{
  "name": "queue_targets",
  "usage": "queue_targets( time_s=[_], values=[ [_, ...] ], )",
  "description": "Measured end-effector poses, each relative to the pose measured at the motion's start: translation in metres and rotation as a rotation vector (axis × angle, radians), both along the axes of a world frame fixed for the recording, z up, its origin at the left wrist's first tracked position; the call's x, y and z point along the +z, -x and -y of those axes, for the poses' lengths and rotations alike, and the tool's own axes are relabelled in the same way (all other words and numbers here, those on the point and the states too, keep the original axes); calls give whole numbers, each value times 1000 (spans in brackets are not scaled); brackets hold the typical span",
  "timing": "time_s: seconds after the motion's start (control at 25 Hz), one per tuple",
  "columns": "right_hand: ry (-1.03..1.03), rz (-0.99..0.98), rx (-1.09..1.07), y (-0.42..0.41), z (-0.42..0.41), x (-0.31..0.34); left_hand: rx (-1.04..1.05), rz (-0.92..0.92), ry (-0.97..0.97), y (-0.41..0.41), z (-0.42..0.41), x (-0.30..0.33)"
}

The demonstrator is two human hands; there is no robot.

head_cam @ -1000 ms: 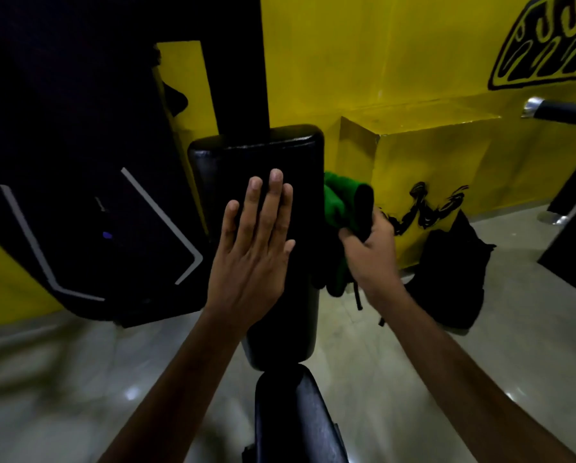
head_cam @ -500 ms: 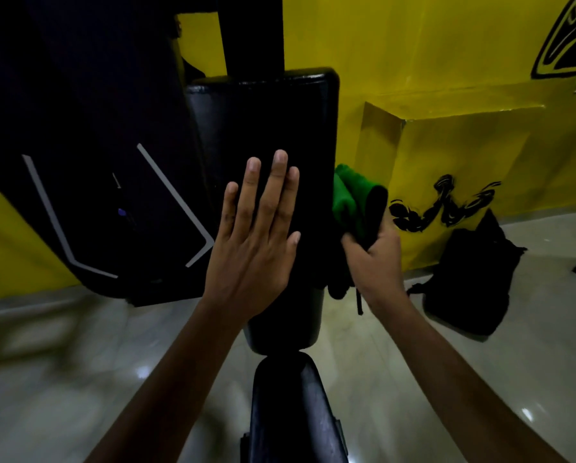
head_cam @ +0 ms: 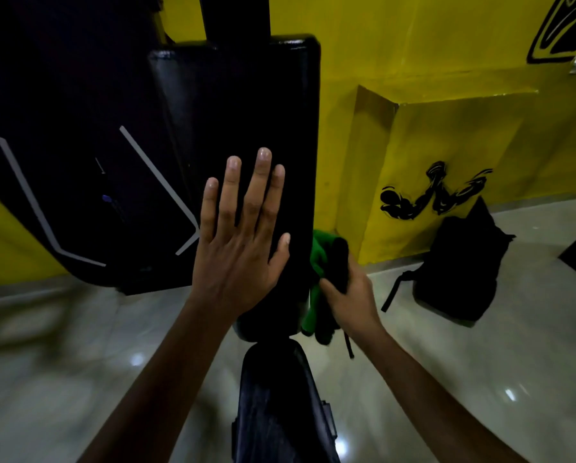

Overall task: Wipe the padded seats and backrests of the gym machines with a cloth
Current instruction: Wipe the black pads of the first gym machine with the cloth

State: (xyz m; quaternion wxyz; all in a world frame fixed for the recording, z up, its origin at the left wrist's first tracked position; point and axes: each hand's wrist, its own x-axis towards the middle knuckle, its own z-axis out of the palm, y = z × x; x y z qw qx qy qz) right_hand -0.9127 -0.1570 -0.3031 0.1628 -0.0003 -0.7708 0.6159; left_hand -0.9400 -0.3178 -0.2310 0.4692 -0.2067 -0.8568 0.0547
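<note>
A black padded backrest [head_cam: 246, 111] stands upright in the middle of the head view, with a black padded seat [head_cam: 276, 402] below it. My left hand [head_cam: 239, 248] lies flat on the backrest's front, fingers straight and spread. My right hand [head_cam: 350, 299] grips a bunched green and black cloth [head_cam: 320, 262] against the backrest's lower right edge. Part of the cloth hangs down behind my fingers.
A black machine housing [head_cam: 62, 145] with white stripes stands to the left. A yellow wall and a yellow boxed ledge [head_cam: 447, 145] lie behind. A black backpack [head_cam: 457, 269] sits on the glossy tiled floor [head_cam: 480, 379] at the right.
My right hand has moved the cloth down along the backrest's right edge, from mid-height to near the bottom. The left hand stays flat on the pad. The view has moved closer.
</note>
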Motion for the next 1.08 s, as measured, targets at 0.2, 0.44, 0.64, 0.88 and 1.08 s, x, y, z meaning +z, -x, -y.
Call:
queue_targets(
  time_s=[0.2, 0.44, 0.64, 0.88, 1.08],
  values=[
    [87, -50, -74, 17, -7, 9, 0, 26, 14, 0, 1, -5],
    [14, 95, 8, -5, 2, -37, -12, 33, 5, -3, 3, -13],
    [92, 46, -123, 12, 3, -36, -22, 66, 30, -3, 9, -26],
    [91, 104, -145, -1, 9, -64, -40, 81, 0, -5, 8, -44],
    [120, 56, -247, 17, 19, -71, -69, 146, -10, -5, 6, -66]
  ],
)
